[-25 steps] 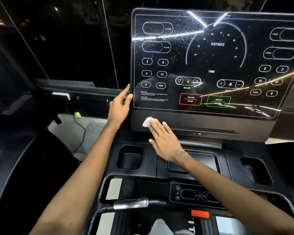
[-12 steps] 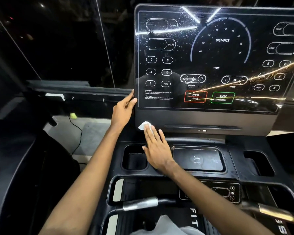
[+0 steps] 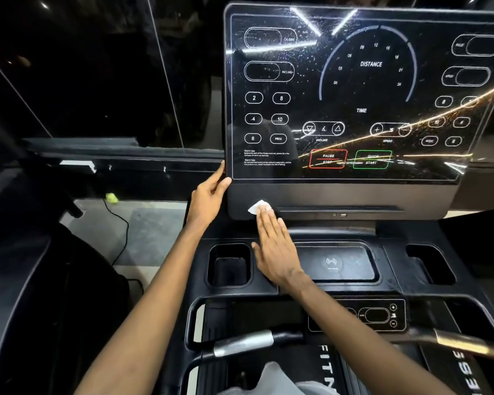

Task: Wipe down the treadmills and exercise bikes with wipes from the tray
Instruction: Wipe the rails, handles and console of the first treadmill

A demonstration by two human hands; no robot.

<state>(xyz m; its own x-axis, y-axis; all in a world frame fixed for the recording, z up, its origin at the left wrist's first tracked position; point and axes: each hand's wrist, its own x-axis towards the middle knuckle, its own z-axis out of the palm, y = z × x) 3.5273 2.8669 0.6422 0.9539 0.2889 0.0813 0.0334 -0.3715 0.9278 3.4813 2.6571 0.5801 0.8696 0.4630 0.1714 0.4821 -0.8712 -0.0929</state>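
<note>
While my left hand (image 3: 208, 195) pinches the console (image 3: 382, 195) edge, my flat right hand (image 3: 274, 246) presses the wipe (image 3: 259, 207) on its lower band; I should sweep right evenly.

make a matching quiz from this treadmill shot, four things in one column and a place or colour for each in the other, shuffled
Things
1. left hand
2. wipe
3. PAUSE STOP button
4. QUICK START button

Place or colour
A. green outline
B. pressed under the right hand's fingers, just below the screen
C. red outline
D. holding the screen's lower left corner

Pairs: 1-D, 2-B, 3-C, 4-A
</note>
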